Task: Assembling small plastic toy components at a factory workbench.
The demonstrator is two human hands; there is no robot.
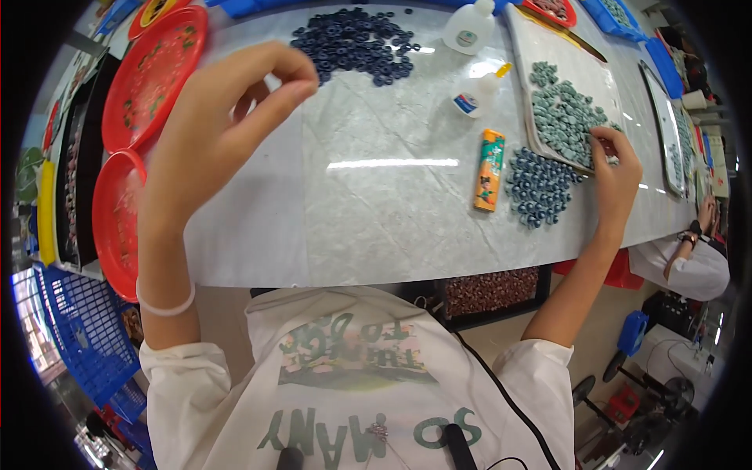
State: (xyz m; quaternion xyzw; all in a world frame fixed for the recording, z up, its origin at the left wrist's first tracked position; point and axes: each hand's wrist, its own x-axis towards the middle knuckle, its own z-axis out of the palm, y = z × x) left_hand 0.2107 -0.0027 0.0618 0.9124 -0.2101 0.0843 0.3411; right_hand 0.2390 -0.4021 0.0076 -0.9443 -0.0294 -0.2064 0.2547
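My left hand (223, 117) is raised over the table's left side, its thumb and forefinger tips together in a pinch. Whatever may be between those tips is too small to make out. Just beyond it lies a pile of dark blue ring-shaped pieces (352, 43). At the right, my right hand (617, 168) reaches to the edge of a heap of grey-green bead-like pieces (560, 113) on a white tray (540, 51). Its fingers are drawn together there, and what they hold is hidden. Shiny blue-grey round beads (540, 188) lie beside the tray.
An orange and green tube (489, 171) lies near a small yellow-tipped bottle (476, 95) and a white bottle (468, 30). Red plates (117, 235) line the left edge, above a blue basket (82, 321). A co-worker's arm (688, 249) rests at the far right.
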